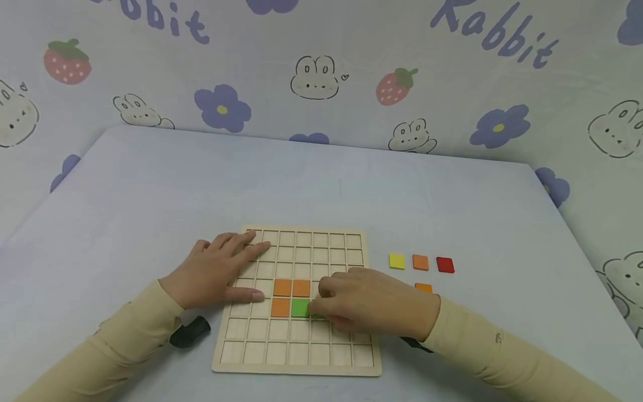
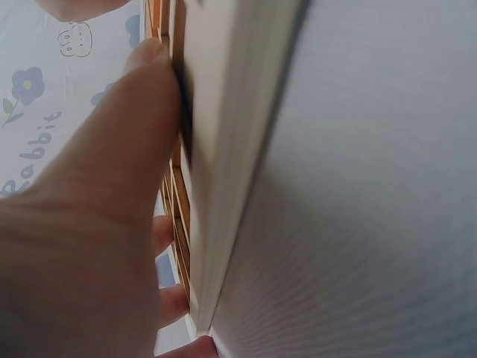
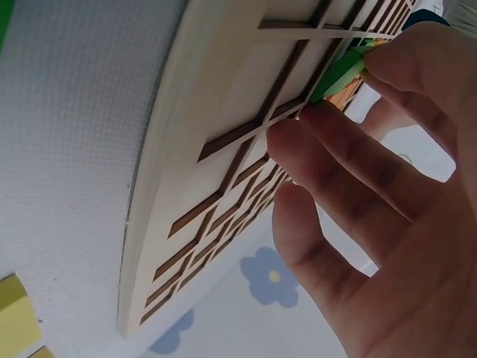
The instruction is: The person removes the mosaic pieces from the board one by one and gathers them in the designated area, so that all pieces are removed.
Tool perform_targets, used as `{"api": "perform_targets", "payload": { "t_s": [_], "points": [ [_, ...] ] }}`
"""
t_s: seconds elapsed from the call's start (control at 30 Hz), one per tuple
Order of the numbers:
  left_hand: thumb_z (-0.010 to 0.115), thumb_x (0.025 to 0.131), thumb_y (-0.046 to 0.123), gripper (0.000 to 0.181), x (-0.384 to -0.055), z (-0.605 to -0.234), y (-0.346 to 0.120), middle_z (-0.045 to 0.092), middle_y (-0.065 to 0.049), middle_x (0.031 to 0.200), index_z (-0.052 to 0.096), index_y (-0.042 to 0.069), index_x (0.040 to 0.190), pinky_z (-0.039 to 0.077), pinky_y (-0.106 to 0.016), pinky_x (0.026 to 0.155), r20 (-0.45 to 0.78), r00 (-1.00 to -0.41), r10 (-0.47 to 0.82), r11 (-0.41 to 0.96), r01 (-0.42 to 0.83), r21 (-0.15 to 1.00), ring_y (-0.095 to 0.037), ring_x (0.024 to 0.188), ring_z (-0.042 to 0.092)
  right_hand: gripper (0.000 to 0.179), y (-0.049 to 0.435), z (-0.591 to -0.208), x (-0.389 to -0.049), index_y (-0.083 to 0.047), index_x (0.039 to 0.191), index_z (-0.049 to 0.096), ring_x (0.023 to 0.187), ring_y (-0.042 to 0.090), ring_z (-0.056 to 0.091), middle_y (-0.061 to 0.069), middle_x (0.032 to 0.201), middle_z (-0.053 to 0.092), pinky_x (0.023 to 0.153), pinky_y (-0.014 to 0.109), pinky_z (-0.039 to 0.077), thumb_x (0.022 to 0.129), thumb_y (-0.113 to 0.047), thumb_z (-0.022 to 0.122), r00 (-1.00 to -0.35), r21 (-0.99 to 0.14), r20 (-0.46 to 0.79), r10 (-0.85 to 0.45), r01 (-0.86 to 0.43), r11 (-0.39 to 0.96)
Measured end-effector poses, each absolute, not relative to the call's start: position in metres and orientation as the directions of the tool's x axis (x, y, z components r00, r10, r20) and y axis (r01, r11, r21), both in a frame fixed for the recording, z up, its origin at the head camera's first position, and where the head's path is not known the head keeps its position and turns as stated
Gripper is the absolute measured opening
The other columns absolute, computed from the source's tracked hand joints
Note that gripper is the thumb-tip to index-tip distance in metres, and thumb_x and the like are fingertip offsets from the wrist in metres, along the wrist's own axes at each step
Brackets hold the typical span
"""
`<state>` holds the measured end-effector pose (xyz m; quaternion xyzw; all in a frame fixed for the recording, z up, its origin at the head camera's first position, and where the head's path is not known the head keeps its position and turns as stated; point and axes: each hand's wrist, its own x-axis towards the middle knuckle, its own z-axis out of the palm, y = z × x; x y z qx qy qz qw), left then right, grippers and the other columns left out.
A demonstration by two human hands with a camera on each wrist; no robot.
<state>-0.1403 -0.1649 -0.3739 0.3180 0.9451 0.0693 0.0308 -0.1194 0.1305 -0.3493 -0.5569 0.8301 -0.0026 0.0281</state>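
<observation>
A wooden grid board [image 1: 296,354] lies on the table. Three orange tiles [image 1: 282,287] and a green tile [image 1: 300,308] sit in cells near its middle. My left hand [image 1: 213,271] rests flat along the board's left side, fingers spread over the upper left cells and thumb beside the orange tiles. Over the middle right cells, my right hand [image 1: 374,296] pinches another green tile [image 3: 339,77] between thumb and fingertips. That tile is tilted in the right wrist view, just at the grid, and mostly covered by the fingers in the head view.
Right of the board lie a yellow tile [image 1: 397,261], an orange tile [image 1: 420,262] and a red tile [image 1: 445,264]. Another orange tile [image 1: 423,288] shows partly behind the right wrist. A dark object [image 1: 191,332] is at the left wrist. Printed cloth [image 1: 346,33] hangs behind the table.
</observation>
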Motion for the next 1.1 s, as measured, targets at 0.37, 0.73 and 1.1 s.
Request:
{"api": "perform_targets", "payload": {
  "t_s": [0.37, 0.73, 1.1],
  "points": [
    [0.055, 0.083, 0.068, 0.082, -0.140, -0.376, -0.164, 0.039, -0.015, 0.149, 0.037, 0.020, 0.148, 0.039, -0.053, 0.082, -0.012, -0.794, 0.608, 0.787, 0.600, 0.148, -0.037, 0.129, 0.043, 0.022, 0.133, -0.350, -0.117, -0.028, 0.111, 0.059, 0.076, 0.004, 0.051, -0.011, 0.089, 0.055, 0.066, 0.023, 0.043, 0.091, -0.024, 0.066, -0.397, -0.051, -0.023, -0.917, -0.916, 0.398],
    [0.057, 0.083, 0.066, 0.082, -0.140, -0.376, -0.163, 0.039, -0.015, 0.149, 0.038, 0.019, 0.148, 0.039, -0.052, 0.081, -0.008, -0.789, 0.615, 0.781, 0.607, 0.150, -0.037, 0.128, 0.043, 0.023, 0.171, -0.336, -0.116, -0.026, 0.107, 0.059, 0.065, 0.008, 0.047, -0.010, 0.090, 0.056, 0.060, 0.020, 0.040, 0.088, -0.026, 0.070, -0.502, -0.025, 0.013, -0.865, -0.865, 0.502],
    [0.058, 0.083, 0.066, 0.083, -0.141, -0.374, -0.163, 0.036, -0.016, 0.151, 0.035, 0.021, 0.149, 0.038, -0.052, 0.083, -0.026, -0.799, 0.601, 0.791, 0.590, 0.163, -0.037, 0.129, 0.041, 0.024, 0.243, -0.322, -0.108, -0.022, 0.101, 0.057, 0.071, -0.002, 0.051, -0.016, 0.096, 0.059, 0.063, 0.019, 0.045, 0.084, -0.025, 0.074, -0.768, -0.152, -0.054, -0.638, -0.626, 0.765]
  ]
}}
